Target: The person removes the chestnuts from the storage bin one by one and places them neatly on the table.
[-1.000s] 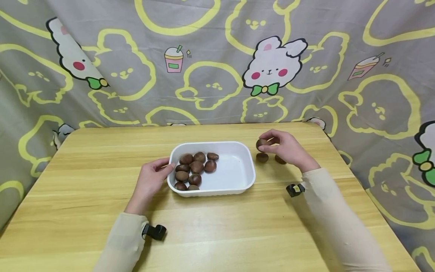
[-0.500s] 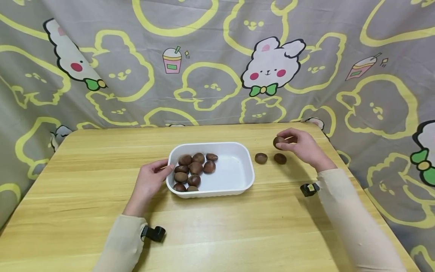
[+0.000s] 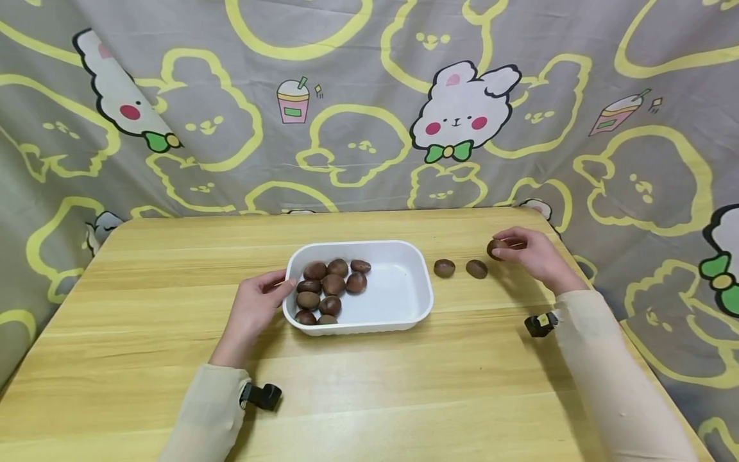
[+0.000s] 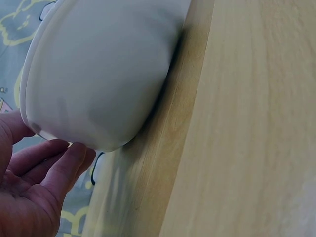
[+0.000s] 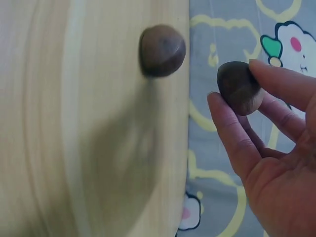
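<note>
Wooden table (image 3: 144, 359): right hand (image 3: 534, 255) pinches a chestnut (image 3: 495, 248) beyond the white tray (image 3: 424, 301); relaxed left hand (image 3: 254, 311) touches the tray's rim. That light pinch could drop it rolling off.

From my left wrist, the white tray (image 4: 98, 74) shows only its outer wall, so the chestnuts inside are hidden and its far end runs off the top edge. My right wrist view catches just one chestnut on the counter (image 5: 162, 50); my palm (image 5: 284, 192) is cut off at the right and bottom edges.
</note>
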`<state>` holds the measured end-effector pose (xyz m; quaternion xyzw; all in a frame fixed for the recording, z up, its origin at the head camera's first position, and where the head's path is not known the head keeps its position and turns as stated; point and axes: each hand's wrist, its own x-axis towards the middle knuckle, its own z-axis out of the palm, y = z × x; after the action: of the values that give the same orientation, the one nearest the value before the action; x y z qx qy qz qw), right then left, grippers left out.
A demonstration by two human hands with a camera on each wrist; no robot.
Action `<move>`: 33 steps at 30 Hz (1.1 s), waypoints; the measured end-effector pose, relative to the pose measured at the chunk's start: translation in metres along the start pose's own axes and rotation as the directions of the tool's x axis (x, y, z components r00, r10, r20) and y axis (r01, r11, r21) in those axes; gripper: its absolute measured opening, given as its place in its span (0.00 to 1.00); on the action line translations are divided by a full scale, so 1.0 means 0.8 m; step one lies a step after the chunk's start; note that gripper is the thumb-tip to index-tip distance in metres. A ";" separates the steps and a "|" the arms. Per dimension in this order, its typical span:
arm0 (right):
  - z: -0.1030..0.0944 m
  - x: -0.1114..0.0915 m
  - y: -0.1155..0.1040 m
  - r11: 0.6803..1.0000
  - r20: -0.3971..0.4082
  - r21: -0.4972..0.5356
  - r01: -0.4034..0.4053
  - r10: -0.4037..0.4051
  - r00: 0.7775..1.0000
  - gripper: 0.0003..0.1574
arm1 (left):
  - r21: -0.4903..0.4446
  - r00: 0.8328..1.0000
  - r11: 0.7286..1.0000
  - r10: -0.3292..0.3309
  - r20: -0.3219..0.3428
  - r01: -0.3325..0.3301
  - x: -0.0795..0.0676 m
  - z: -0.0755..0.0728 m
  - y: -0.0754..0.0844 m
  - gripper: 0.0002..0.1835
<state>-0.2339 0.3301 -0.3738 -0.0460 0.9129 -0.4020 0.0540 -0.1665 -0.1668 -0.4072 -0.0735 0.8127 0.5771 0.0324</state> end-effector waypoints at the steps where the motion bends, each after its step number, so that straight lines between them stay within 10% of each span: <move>1: -0.001 -0.001 0.003 1.000 0.000 -0.007 -0.008 0.008 1.000 0.28 | 0.002 1.000 1.000 0.001 -0.001 -0.001 0.000 0.000 0.000 0.23; 33: 0.003 -0.005 0.037 0.994 0.121 -0.071 -0.084 0.092 0.988 0.25 | -0.044 1.000 0.999 -0.001 -0.013 0.001 -0.001 0.003 -0.002 0.23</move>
<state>-0.2307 0.3492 -0.3972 -0.0326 0.9216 -0.3654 0.1269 -0.1654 -0.1652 -0.4095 -0.0785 0.7999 0.5945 0.0256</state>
